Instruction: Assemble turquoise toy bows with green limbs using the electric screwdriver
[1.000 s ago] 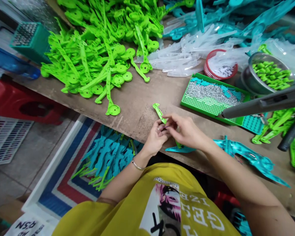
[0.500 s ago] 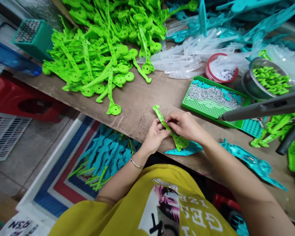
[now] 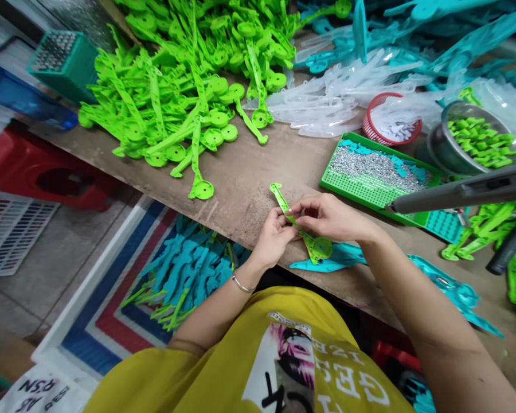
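A long, bright green plastic part (image 3: 319,249) with a hooked far end and a round disc at the near end lies tilted in front of me, just above the bench. My left hand (image 3: 274,238) is closed round its middle, thumb and fingers pressed on it. From the other side, my right hand (image 3: 333,218) pinches the same stretch; whether a small piece is between those fingertips is hidden. Partly beneath the disc end and my right forearm lies a long teal plastic part (image 3: 445,281) on the bench edge.
A heap of green parts (image 3: 167,109) covers the back left. Clear plastic pieces (image 3: 322,103), a red basket (image 3: 372,132), a green tray (image 3: 348,186) of small metal pieces and a metal bowl (image 3: 445,135) stand behind right. A grey power tool (image 3: 456,192) juts in from the right.
Both hands stay on the green part with nearly the same grip. My right fingers have shifted slightly, and the right forearm has moved a little rightward; the whole view has drifted slightly.
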